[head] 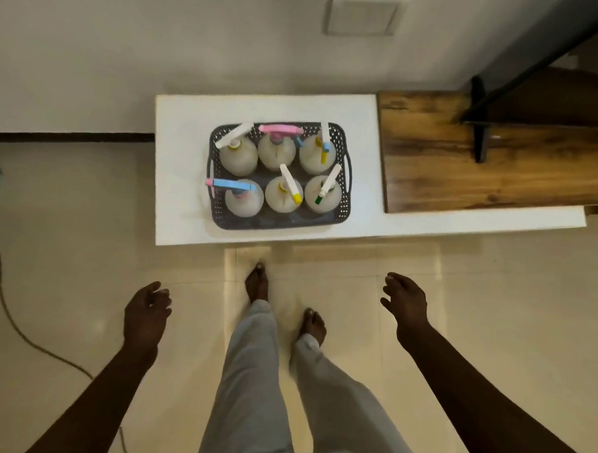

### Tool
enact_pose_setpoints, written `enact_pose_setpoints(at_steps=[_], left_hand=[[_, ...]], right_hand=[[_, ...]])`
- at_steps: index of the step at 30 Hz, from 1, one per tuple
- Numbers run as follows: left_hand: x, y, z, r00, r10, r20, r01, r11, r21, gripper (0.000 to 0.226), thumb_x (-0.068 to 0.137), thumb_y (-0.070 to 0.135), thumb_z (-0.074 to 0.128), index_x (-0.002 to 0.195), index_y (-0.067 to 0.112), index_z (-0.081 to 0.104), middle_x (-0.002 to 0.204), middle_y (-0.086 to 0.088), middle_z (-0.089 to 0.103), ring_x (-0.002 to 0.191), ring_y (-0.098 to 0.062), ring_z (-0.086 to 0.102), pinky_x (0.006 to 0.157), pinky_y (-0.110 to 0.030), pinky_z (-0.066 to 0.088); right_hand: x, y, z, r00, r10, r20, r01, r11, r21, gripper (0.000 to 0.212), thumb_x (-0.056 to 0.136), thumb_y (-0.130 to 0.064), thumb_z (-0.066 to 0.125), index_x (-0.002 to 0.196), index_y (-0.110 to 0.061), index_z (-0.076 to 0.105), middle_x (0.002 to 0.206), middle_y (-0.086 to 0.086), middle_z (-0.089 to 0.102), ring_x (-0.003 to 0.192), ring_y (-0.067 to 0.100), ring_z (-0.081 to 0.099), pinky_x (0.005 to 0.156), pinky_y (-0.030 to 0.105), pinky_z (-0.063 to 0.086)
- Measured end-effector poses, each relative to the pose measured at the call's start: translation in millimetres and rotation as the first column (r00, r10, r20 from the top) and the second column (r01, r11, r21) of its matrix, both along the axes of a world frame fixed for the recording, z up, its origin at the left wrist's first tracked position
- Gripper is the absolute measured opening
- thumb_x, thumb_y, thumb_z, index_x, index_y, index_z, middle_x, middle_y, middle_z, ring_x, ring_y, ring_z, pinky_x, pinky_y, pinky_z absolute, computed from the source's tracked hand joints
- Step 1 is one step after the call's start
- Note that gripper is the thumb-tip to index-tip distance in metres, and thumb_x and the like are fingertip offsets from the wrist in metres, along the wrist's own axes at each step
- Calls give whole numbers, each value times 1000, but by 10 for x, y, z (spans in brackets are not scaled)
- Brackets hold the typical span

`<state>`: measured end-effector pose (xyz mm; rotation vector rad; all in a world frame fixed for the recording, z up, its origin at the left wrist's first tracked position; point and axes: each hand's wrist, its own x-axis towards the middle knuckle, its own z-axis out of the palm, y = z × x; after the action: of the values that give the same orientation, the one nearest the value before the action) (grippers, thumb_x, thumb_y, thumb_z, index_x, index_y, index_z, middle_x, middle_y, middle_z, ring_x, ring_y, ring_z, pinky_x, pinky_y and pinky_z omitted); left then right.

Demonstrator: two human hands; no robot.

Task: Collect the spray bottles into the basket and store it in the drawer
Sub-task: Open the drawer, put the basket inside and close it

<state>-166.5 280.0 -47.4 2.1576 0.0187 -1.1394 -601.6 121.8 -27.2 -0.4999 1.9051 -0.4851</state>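
Our left hand (146,314) and right hand (405,299) slack-fingered, empty, basket (277,224) of spray bottles (283,195) on white table (180,173), wooden board (481,172) beside

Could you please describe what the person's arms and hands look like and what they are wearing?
The left hand and right hand wear no gloves, watch or rings that I can see, and no sleeves reach into view. Light grey trousers show below.

six spray bottles (281,194) upright, in dark basket (343,207)
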Motion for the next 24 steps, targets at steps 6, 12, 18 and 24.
enact_pose_setpoints(at_steps=[6, 12, 18, 24], left_hand=[[311, -18, -420, 995, -32, 91, 31, 999, 12, 47, 106, 19, 60, 152, 11, 52, 151, -21, 56, 128, -30, 59, 107, -46, 51], [755, -469, -936, 989, 136, 60, -127, 982, -141, 48, 106, 9, 51, 153, 17, 48, 146, -2, 54, 120, -14, 54, 107, -31, 43], [806, -786, -1299, 967, 239, -91, -254, 941, -224, 32, 100, 14, 54, 125, 20, 72, 119, 3, 70, 107, -11, 66, 98, -24, 49], [757, -712, -1450, 943, 328, -60, -331, 898, -289, 38, 91, 8, 61, 127, 13, 76, 112, 0, 76, 102, -10, 70, 96, -20, 55]], right_hand=[[-11, -38, -427, 999, -27, 44, 30, 998, -54, 37, 105, -18, 64, 141, -7, 62, 120, 7, 67, 114, 23, 66, 100, 41, 58], [164, -329, -1002, 989, -100, 110, 113, 987, -118, 32, 108, -14, 58, 139, -11, 59, 114, 6, 61, 110, 20, 60, 104, 42, 57], [369, -643, -1304, 986, -101, 135, 123, 979, -165, 23, 106, -8, 50, 89, -24, 53, 83, -4, 47, 80, 11, 47, 113, 46, 53], [429, -758, -1348, 957, -228, 178, 263, 942, -208, 14, 108, -6, 52, 101, -16, 58, 96, 2, 54, 101, 17, 51, 108, 38, 56]])
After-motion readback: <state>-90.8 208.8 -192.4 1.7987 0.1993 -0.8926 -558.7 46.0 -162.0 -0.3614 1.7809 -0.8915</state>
